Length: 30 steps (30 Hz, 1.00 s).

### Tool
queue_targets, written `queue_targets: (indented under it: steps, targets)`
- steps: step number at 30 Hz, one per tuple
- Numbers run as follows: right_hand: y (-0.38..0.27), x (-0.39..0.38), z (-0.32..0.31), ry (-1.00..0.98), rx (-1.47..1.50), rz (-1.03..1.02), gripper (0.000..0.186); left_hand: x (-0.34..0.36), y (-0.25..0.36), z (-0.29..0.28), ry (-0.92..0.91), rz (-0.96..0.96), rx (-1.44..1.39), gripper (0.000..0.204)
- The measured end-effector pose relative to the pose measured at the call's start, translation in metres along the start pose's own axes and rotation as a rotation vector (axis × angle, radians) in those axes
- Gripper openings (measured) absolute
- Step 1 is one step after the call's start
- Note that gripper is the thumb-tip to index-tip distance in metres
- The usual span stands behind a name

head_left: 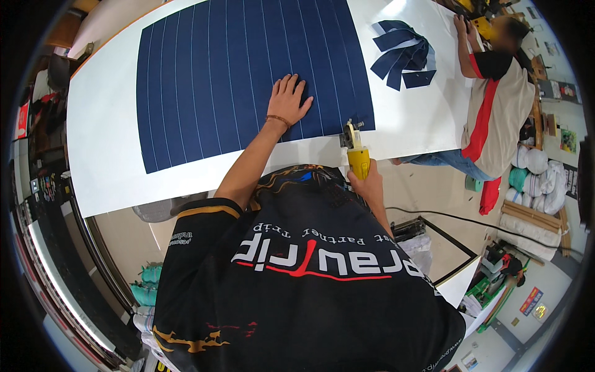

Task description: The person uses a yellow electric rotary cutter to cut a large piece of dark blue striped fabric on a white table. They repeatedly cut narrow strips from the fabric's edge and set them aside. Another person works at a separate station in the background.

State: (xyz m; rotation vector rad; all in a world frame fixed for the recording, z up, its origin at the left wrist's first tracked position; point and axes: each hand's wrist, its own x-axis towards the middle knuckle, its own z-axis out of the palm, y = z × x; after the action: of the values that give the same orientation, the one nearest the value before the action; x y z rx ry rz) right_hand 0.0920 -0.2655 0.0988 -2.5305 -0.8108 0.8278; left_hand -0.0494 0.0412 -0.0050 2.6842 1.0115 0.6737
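Note:
My left hand [289, 99] lies flat with its fingers spread on a large navy-blue fabric sheet [217, 87] marked with thin, pale parallel lines. In my right hand [370, 183] is a yellow electric fabric cutter [358, 162], the fingers wrapped round its body. The metal head of the cutter is at the sheet's near edge, close to its right corner; whether the blade touches the cloth I cannot tell. To the right of the sheet is a loose pile of cut navy strips [403, 53], some showing a paler side.
A white-topped table [105, 124] carries the fabric. At its right end a co-worker [496, 93] leans in with hands near another yellow tool [481, 26]. A black cable [458, 218] runs off to the right. Wrapped bundles [539, 177] are stacked at the far right.

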Motion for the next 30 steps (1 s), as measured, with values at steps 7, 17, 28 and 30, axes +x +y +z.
queue_targets:
  steps: [7,17,28,30]
  targets:
    - [-0.014,0.01,-0.004,0.011,0.012,-0.026,0.061,0.001,0.002,0.0,-0.009,-0.01,-0.008,0.058]
    - [-0.049,0.043,-0.011,0.005,0.04,-0.033,0.06,0.002,0.003,-0.002,0.003,-0.005,0.005,0.057]
    - [-0.079,0.095,-0.013,0.004,0.017,-0.042,0.061,0.002,0.004,-0.005,-0.046,-0.021,0.024,0.058]
    - [-0.084,0.106,-0.014,0.002,0.024,-0.055,0.061,0.003,0.005,-0.006,-0.054,-0.023,0.029,0.058]
